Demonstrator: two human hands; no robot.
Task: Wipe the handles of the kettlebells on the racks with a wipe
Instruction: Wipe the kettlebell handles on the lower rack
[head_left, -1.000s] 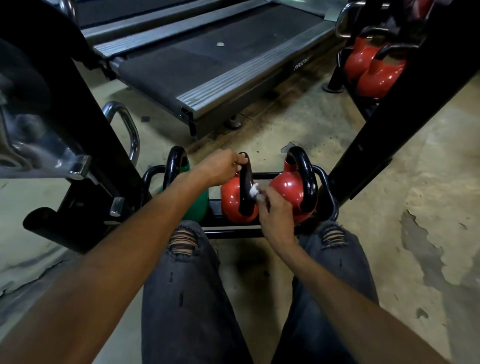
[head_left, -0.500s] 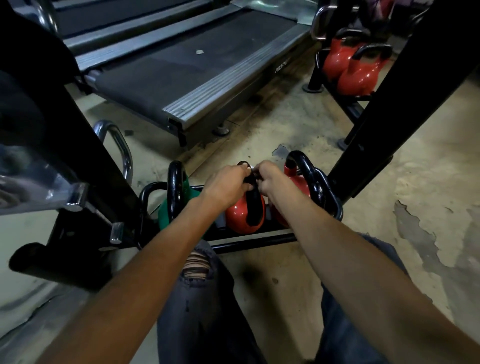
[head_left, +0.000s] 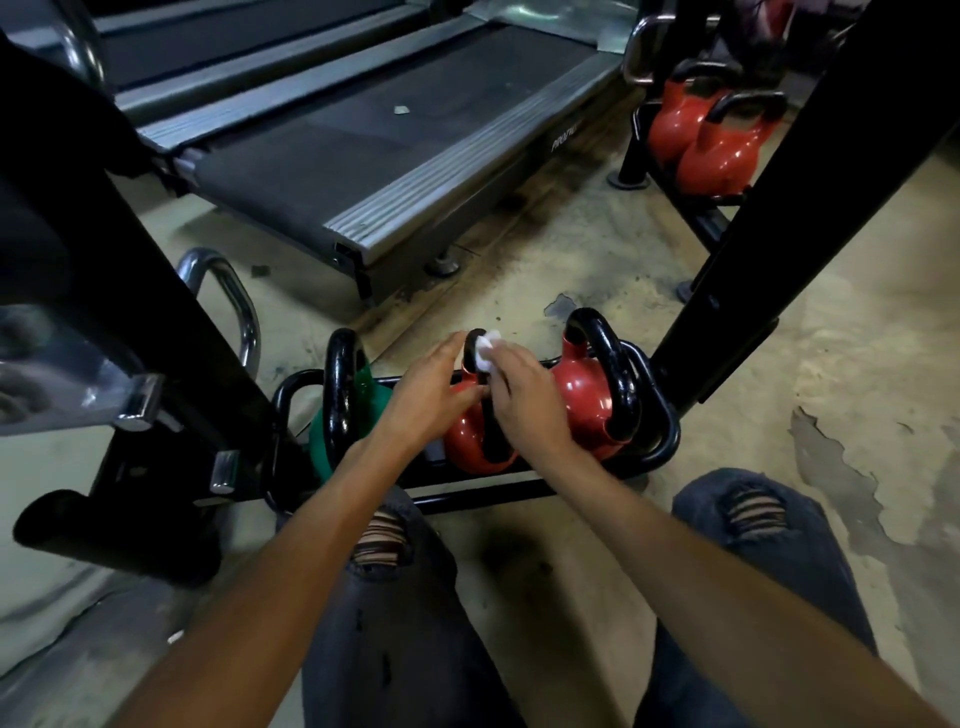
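Observation:
Three kettlebells stand in a low black rack (head_left: 662, 441): a green one (head_left: 332, 415) on the left, a red one (head_left: 467, 441) in the middle and a second red one (head_left: 582, 405) on the right, all with black handles. My right hand (head_left: 524, 395) holds a small white wipe (head_left: 487, 351) against the top of the middle kettlebell's handle. My left hand (head_left: 431, 384) rests on the left side of that handle, fingers fairly straight, the fingertips near the top.
A treadmill (head_left: 363, 135) lies on the floor beyond the rack. A black slanted post (head_left: 769, 249) rises at right, with more red kettlebells (head_left: 711, 145) on another rack behind it. Black machine parts and a chrome bar (head_left: 234, 306) crowd the left. My knees are just below the rack.
My right hand has moved the wipe from the near side of the middle handle up to its top. My left hand has loosened from a grip on the handle top.

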